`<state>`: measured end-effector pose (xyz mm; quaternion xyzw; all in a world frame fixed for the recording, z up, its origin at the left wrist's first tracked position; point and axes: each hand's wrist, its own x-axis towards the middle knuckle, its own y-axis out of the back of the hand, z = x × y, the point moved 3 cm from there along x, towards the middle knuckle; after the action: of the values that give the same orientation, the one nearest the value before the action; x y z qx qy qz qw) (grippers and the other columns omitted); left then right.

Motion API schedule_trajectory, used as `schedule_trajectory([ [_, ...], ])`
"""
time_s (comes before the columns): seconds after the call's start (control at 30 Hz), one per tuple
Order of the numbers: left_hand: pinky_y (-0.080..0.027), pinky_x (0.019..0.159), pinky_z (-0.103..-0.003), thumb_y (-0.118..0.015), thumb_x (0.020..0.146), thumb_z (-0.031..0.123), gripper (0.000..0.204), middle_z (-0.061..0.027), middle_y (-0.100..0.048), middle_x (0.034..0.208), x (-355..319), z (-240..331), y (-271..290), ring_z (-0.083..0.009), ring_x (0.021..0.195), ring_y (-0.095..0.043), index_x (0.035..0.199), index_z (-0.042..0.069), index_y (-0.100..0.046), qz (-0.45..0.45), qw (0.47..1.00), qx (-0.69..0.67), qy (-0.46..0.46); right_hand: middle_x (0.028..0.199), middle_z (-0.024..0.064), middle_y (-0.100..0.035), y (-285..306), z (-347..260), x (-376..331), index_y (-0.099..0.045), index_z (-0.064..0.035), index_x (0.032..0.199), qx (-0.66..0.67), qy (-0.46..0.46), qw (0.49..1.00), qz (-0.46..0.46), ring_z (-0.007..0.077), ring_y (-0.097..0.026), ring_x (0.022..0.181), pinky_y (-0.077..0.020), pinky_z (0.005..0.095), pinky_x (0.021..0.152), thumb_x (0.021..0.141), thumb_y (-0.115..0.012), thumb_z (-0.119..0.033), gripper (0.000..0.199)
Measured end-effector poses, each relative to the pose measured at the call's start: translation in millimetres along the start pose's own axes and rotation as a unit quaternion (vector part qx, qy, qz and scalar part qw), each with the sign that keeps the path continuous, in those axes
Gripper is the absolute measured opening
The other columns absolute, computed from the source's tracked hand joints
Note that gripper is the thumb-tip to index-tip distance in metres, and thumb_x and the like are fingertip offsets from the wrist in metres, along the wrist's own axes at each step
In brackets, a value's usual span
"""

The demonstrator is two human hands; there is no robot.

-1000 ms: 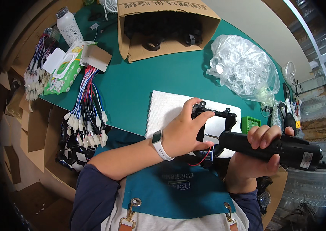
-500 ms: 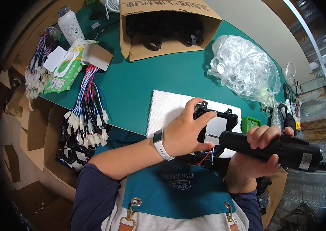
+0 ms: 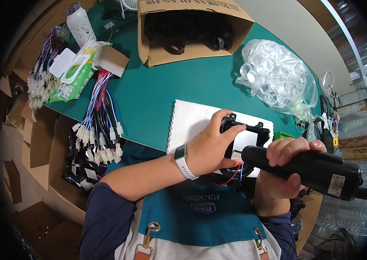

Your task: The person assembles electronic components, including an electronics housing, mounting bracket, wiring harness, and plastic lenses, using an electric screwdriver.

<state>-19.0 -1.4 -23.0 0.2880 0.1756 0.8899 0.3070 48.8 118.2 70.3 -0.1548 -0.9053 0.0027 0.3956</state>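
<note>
Over the near right part of the white cloth (image 3: 190, 121), I have the left hand (image 3: 209, 149) palm down, its forearm slanting in from the lower left and a watch (image 3: 182, 158) at the wrist. Its fingers are spread and bent over the left side of the black frame (image 3: 262, 137), gripping it, the thumb lower down near some thin wires (image 3: 234, 177). My right hand (image 3: 281, 184) is closed around the driver (image 3: 311, 169) — fingers over the top, thumb along the near side — with the bit (image 3: 237, 151) pointing left inside the frame's opening; I cannot tell whether it touches anything. Just beyond sits a green tray (image 3: 284, 135), partly hidden. Farther out on the table (image 3: 161, 86) I see a clear bag (image 3: 276, 78), a carton (image 3: 183, 6) with black parts, a cable bundle (image 3: 101, 104), a wipes pack (image 3: 71, 86) and a bottle (image 3: 80, 27).
</note>
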Motion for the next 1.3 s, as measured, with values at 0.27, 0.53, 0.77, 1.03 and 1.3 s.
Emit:
schedule_trajectory([
  [0.27,-0.049,0.096,-0.043,-0.090,0.059,0.019,0.084,-0.0239,-0.030,0.138,0,-4,-2,-0.0445,0.113,-0.054,0.132,0.009,-0.050,0.018,1.000,-0.006,-0.009,0.073,0.0101,-0.057,-6,15,12,-0.039,-0.0035,0.122,0.096,-0.065,0.991,-0.063,0.0189,-0.057,0.061,-0.0511,0.0310,0.057,0.081,-0.078,-0.023,0.060],
  [0.53,-0.048,0.097,-0.043,-0.088,0.063,0.024,0.080,-0.0257,-0.030,0.137,-3,-3,-7,-0.0451,0.113,-0.053,0.131,0.007,-0.050,0.022,0.999,0.000,-0.040,0.070,0.0079,-0.053,-16,10,11,-0.039,-0.0039,0.125,0.066,-0.092,0.983,-0.146,0.0168,-0.053,0.060,-0.0460,0.0286,0.055,0.082,-0.076,-0.030,0.063],
  [0.77,-0.045,0.101,-0.045,-0.084,0.068,0.037,0.076,-0.0227,-0.028,0.140,3,-3,-7,-0.0444,0.115,-0.051,0.131,0.012,-0.051,-0.026,0.999,0.037,0.018,0.076,0.0072,-0.057,36,-64,64,-0.031,0.0010,0.133,0.032,-0.020,0.997,0.066,0.0166,-0.056,0.064,-0.0463,0.0272,0.061,0.087,-0.069,-0.026,0.066],
  [1.03,-0.025,0.112,-0.055,-0.078,0.069,0.054,0.086,-0.0243,-0.024,0.146,0,46,7,-0.0452,0.137,-0.021,0.134,0.005,-0.050,0.008,0.960,0.269,-0.081,0.088,0.0165,-0.063,281,-1,31,-0.030,-0.0052,0.132,-0.490,-0.356,0.786,0.127,0.0268,-0.062,0.074,-0.0502,0.0369,0.069,0.076,-0.062,-0.008,0.065],
  [1.3,-0.046,0.084,-0.042,-0.078,0.070,0.041,0.060,-0.0154,-0.061,0.094,34,60,-17,-0.0324,0.089,-0.058,0.107,-0.002,-0.060,-0.124,0.928,0.340,-0.085,0.105,0.0266,-0.066,299,46,-38,-0.032,-0.0084,0.135,-0.645,-0.387,0.659,0.007,0.0435,-0.064,0.096,-0.0503,0.0480,0.084,0.075,-0.076,-0.027,0.076],
])
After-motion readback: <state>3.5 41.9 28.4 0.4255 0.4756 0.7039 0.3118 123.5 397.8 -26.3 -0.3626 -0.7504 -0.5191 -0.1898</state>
